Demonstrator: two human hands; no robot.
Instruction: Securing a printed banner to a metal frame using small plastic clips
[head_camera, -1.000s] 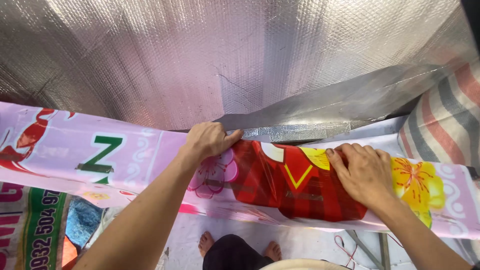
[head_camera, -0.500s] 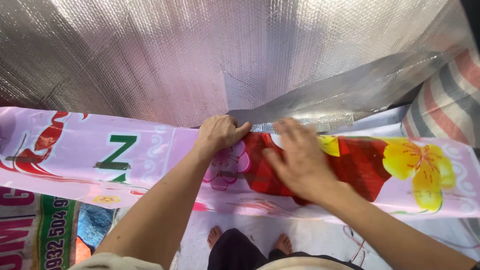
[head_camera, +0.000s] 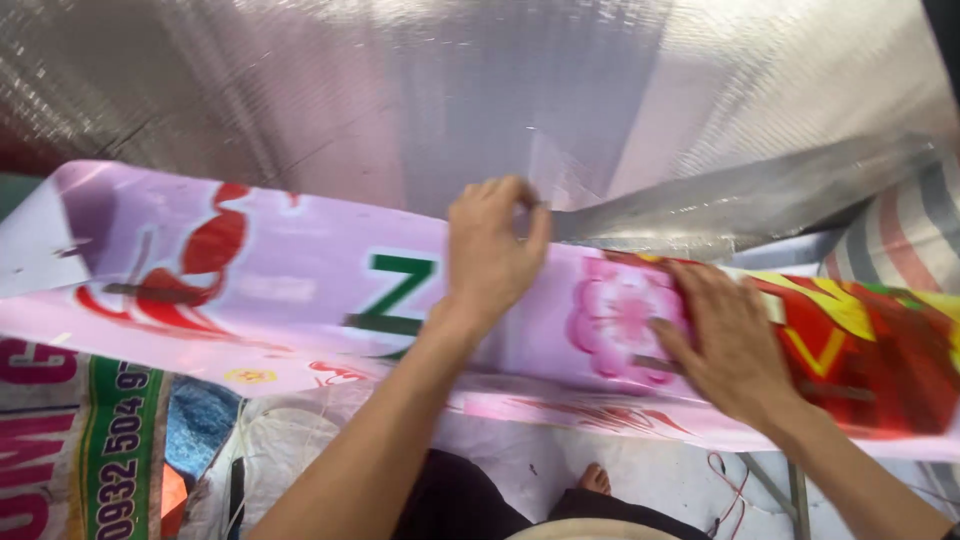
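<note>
The left hand (head_camera: 490, 250) pinches the top edge of the pink printed banner (head_camera: 300, 290) against the silver foil sheet (head_camera: 480, 90) beyond it; just beside it, the right hand (head_camera: 725, 340) lies spread flat on the banner's pink flower

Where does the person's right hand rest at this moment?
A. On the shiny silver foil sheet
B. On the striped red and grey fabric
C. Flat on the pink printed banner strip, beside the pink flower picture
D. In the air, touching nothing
C: the right hand lies flat, fingers spread, on the pink printed banner strip, just beside its pink flower picture, while the left hand grips the strip's upper edge against the silver foil sheet.
</note>
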